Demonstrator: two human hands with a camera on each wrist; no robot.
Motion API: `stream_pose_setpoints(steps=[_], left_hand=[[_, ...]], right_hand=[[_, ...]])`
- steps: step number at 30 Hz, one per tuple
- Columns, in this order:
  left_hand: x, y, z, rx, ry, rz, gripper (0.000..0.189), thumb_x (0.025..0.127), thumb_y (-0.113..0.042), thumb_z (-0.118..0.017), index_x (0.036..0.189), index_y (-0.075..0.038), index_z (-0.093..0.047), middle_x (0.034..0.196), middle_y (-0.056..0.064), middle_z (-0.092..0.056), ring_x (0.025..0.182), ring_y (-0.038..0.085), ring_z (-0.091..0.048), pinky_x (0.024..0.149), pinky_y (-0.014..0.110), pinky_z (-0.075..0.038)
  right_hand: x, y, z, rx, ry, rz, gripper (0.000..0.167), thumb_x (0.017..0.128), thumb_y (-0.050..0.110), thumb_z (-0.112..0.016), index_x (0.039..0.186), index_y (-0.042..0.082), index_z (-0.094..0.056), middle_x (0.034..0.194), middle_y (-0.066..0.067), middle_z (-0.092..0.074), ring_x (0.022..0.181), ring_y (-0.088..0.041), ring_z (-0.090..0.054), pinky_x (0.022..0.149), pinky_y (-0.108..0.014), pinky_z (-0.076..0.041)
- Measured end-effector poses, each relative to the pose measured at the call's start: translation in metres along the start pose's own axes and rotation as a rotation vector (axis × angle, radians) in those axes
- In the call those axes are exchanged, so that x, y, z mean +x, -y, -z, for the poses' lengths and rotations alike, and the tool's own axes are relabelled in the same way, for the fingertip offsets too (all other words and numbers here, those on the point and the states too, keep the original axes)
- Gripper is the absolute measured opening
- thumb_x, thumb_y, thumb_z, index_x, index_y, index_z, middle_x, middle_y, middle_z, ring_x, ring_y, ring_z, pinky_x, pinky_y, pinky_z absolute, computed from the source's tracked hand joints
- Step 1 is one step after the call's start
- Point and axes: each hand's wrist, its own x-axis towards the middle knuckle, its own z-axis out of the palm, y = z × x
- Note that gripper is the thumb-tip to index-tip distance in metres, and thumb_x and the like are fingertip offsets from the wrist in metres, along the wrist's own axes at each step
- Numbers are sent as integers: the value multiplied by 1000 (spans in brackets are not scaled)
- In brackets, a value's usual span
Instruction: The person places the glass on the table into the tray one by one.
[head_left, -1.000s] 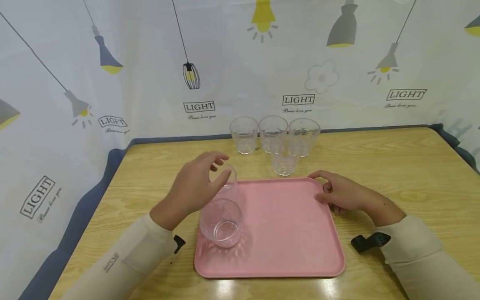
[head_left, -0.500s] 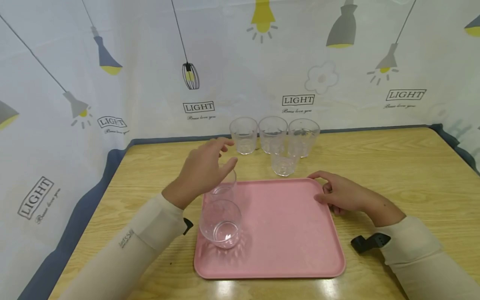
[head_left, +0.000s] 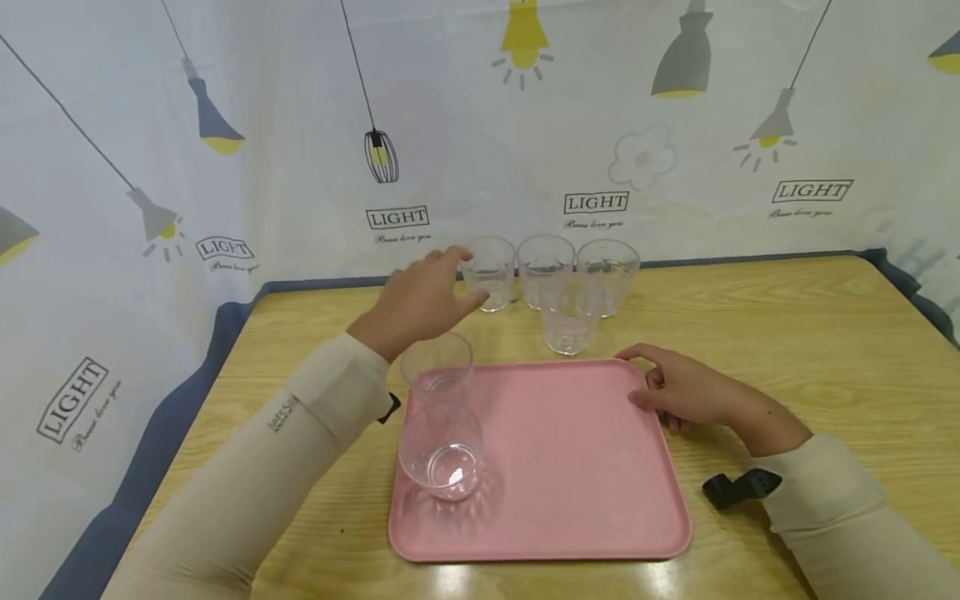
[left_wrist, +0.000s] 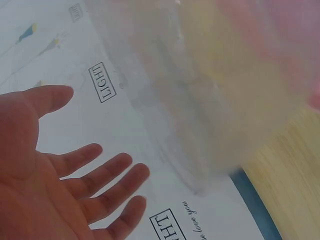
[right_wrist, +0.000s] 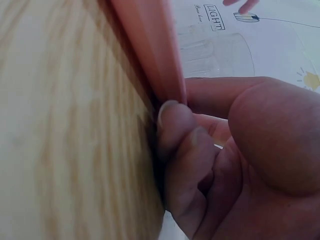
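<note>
My left hand (head_left: 420,296) is spread beside the leftmost clear cup (head_left: 493,287) of the back row, fingertips close to its rim. Whether they touch it I cannot tell. In the left wrist view the hand (left_wrist: 75,185) has straight, parted fingers and holds nothing; a blurred clear cup (left_wrist: 195,110) fills the near foreground. My right hand (head_left: 693,390) grips the far right corner of a pink tray (head_left: 577,467), thumb over the rim. The right wrist view shows curled fingers (right_wrist: 175,125) against the tray's edge (right_wrist: 155,45). Two clear cups, front (head_left: 442,454) and rear (head_left: 437,367), stand upright on the tray's left side.
Two more clear cups, a middle one (head_left: 545,271) and a right one (head_left: 609,279), share the back row. Another cup (head_left: 567,329) stands before them, behind the tray. The wooden table (head_left: 787,333) ends at a white printed curtain (head_left: 450,125).
My left hand has moved from above the rear cup on the tray, away and rightward to the back row's leftmost cup. The right hand and tray stay put.
</note>
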Motion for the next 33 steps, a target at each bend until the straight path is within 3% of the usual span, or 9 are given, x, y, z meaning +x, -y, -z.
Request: stream_pose_setpoints(steps=[3,9,19,26,33], left_hand=[[10,-7,4,-8,50,25,71,97,-58,-52,153,-20,-35,149,9,-49,132,34,-52,108,58,-41],[25,-13,9,28,81,64,73,97,-59,-52,155,-19,-33,153,11,-44,137,36,-47,114,61,-33],[45,-6,11,89,130,55,85,94,-66,-51,156,-12,-29,154,15,-43,134,38,-50,109,56,-42],[61,-11,15,74,193,51,91,94,-65,-51,159,-9,-22,160,15,-35,143,37,-40,115,54,-36],[73,-13,15,77,196,62,88,93,-65,-52,155,-6,-30,155,15,-42,136,36,-48,108,53,-44]], right_hand=[[-1,0,0,3,-1,0,57,100,14,-59,150,10,-33,68,-6,-53,44,-15,-49,43,-29,-44],[1,1,-1,-3,-3,3,56,100,14,-59,150,10,-33,68,-6,-54,44,-16,-50,43,-30,-45],[-1,0,1,-29,-9,0,57,100,15,-59,150,11,-33,68,-6,-54,45,-18,-54,44,-33,-47],[-2,-1,2,-26,-13,-2,56,100,15,-59,150,11,-34,68,-7,-54,44,-18,-53,43,-32,-46],[0,-2,0,-30,-22,21,55,99,14,-60,149,10,-36,67,-6,-54,44,-17,-54,42,-31,-47]])
